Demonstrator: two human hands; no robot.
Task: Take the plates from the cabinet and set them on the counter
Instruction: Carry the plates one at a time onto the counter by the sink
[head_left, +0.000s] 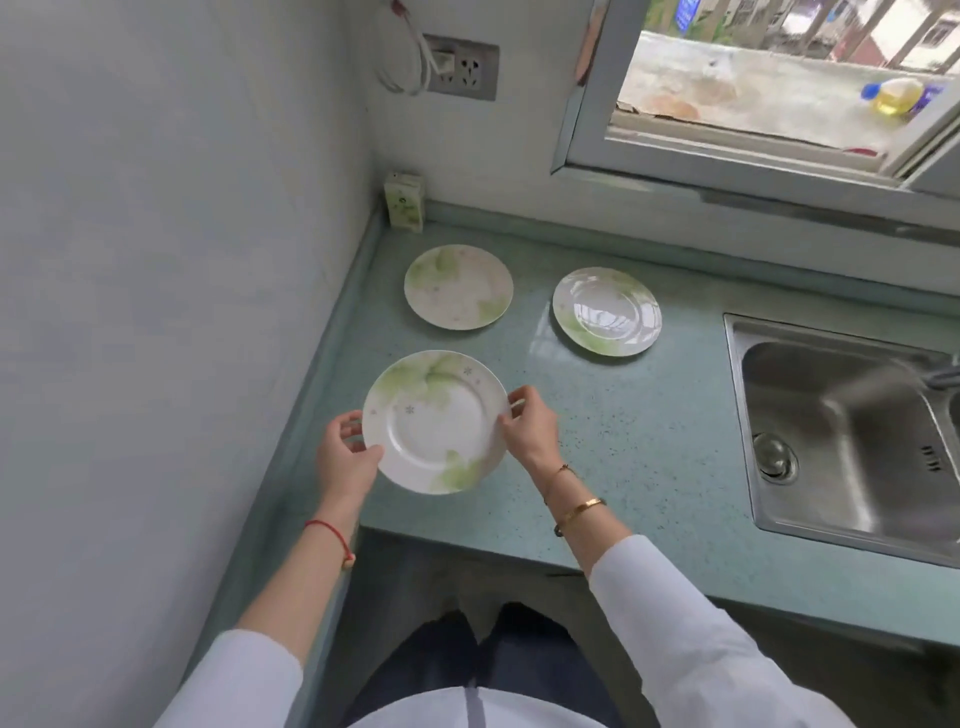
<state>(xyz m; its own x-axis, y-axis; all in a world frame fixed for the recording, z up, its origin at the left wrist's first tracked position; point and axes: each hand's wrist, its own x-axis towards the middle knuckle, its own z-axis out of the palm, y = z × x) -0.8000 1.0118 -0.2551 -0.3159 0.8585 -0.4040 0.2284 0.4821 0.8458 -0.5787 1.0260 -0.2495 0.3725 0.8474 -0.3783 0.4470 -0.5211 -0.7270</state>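
Observation:
A white plate with green leaf print (435, 421) is over the near left part of the green counter (634, 447). My left hand (349, 457) grips its left rim and my right hand (527, 422) grips its right rim. Whether the plate rests on the counter or hangs just above it I cannot tell. Two more plates of the same kind lie flat farther back: one at the back left (458, 287) and one to its right (606, 310). The cabinet is not in view.
A steel sink (841, 431) is set into the counter at the right. A small carton (404, 201) stands in the back corner. A wall socket (462, 66) with a white cable is above it. The wall runs along the left; a window (779, 88) is behind.

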